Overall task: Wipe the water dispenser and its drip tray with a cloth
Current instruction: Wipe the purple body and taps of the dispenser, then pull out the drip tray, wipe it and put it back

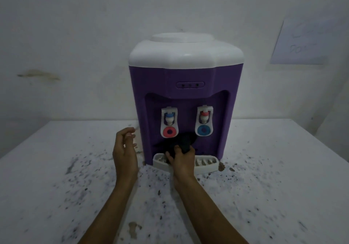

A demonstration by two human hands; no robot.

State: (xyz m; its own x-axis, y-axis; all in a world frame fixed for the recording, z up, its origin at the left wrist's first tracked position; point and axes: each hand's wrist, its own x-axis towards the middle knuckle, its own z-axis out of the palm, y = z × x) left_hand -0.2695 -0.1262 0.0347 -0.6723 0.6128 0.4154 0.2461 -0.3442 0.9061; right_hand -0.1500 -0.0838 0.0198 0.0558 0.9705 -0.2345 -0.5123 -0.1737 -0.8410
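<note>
The tabletop plastic water dispenser [186,85] has a purple body under a white lid. Its left white tap [169,122] carries a blue cap above a red ring; the right white tap [204,120] reverses them. The crumpled cloth [182,143] is black, the slotted drip tray [204,165] off-white. Dark speckles scatter across the white worktop [56,177].
</note>
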